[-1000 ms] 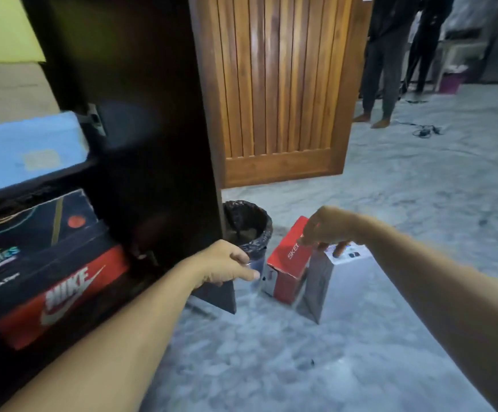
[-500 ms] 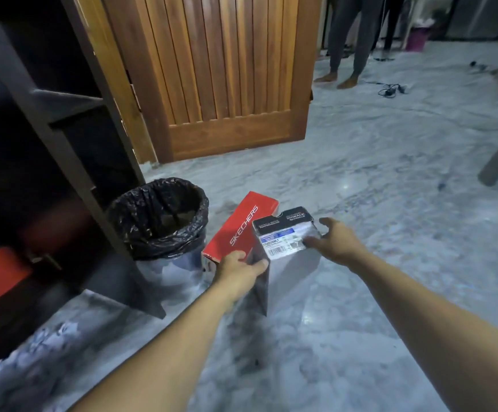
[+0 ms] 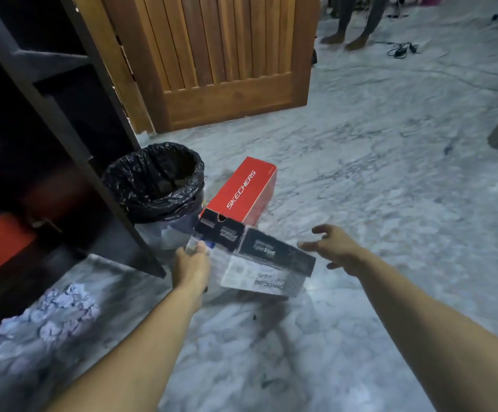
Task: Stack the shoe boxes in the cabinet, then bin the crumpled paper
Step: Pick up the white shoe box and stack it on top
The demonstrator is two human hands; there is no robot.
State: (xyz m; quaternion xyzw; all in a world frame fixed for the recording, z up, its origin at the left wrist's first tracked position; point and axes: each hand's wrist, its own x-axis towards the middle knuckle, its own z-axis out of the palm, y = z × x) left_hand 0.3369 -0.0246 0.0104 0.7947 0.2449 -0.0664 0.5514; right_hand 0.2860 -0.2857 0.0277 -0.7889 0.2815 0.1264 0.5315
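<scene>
Head view: left hand pinches the near end of a grey-and-black cardboard shoe box, tilted and blurred just above the marble floor; right hand hangs beside its far end, fingers spread, not touching. A red cardboard Skechers box stands just behind, beside the black-lined waste bin. Step in hand, likely: lifting this box toward the dark wooden cabinet at left; next calls for right-hand support, while crumpled white paper waits on the floor.

Grey-white marbled floor with boxes, bin and paper

Red Skechers box at centre; black-lined bin touching it at nine o'clock; crumpled paper at eight o'clock; cable at one o'clock.
</scene>
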